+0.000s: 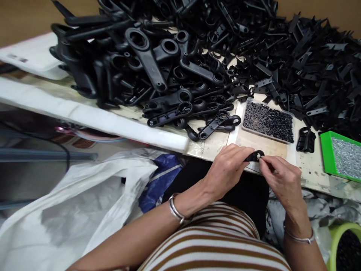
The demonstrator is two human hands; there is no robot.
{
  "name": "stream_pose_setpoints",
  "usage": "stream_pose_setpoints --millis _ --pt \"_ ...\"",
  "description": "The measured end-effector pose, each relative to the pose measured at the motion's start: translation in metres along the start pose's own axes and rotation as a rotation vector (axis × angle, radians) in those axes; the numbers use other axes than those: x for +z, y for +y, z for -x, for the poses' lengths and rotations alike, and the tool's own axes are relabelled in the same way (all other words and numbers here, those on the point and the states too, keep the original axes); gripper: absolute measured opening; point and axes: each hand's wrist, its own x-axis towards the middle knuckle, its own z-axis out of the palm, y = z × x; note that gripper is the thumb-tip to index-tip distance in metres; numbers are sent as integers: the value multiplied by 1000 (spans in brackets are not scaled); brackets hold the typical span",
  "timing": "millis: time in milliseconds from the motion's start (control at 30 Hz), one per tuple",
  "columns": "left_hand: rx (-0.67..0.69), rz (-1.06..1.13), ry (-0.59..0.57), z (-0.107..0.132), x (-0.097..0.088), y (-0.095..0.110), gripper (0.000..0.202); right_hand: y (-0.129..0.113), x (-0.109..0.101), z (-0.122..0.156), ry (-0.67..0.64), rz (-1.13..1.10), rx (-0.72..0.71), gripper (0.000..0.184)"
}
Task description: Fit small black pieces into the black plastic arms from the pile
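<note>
My left hand (225,171) is closed around a small black plastic part (253,156), held just above the table's front edge. Against the part's right end, my right hand (283,180) pinches with thumb and forefinger. A tiny pale piece (258,156) shows at those fingertips, too small to name. Just beyond the hands lies a shallow clear tray (246,127) filled with tiny dark pieces. To its right rests a black part with openings (305,140). A green tray (325,152) farther right holds many small silvery metal pieces.
Large black arm-shaped plastic parts (148,62) are heaped at the back left. Smaller black parts (307,71) pile up at the back right. A white sack (113,203) hangs below at left, and a yellow-green bucket (335,241) with black pieces stands at lower right.
</note>
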Motion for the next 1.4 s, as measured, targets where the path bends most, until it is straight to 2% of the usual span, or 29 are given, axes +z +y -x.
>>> stream_pose_setpoints --millis 300,467,533,700,767,967,1067,1267,1333,1400 --pt "-7 13 -3 2 2 -2 18 -14 -4 -4 -80 162 -73 15" --pt "-22 17 -19 3 3 -2 18 -33 -4 -9 -164 286 41 26" --pt "-29 24 -20 3 3 -2 19 -32 -8 -13 -206 224 100 26" --pt "-29 23 -33 3 3 -3 19 -13 -21 -24 -447 -195 322 29" --pt "-17 26 -29 3 3 -3 19 -10 -22 -26 -464 -219 356 31" --pt "1 39 -11 2 1 -2 17 -19 -16 -24 -368 46 234 32" --pt "-11 41 -10 2 2 -2 17 -25 -14 -25 -390 162 170 31" --pt "-21 72 45 2 3 -3 23 -58 -8 -34 -425 623 40 28" --pt "-24 78 46 2 3 -4 25 -57 -8 -37 -437 633 71 27" --pt "-27 79 52 2 3 -4 24 -45 -10 -36 -476 453 151 23"
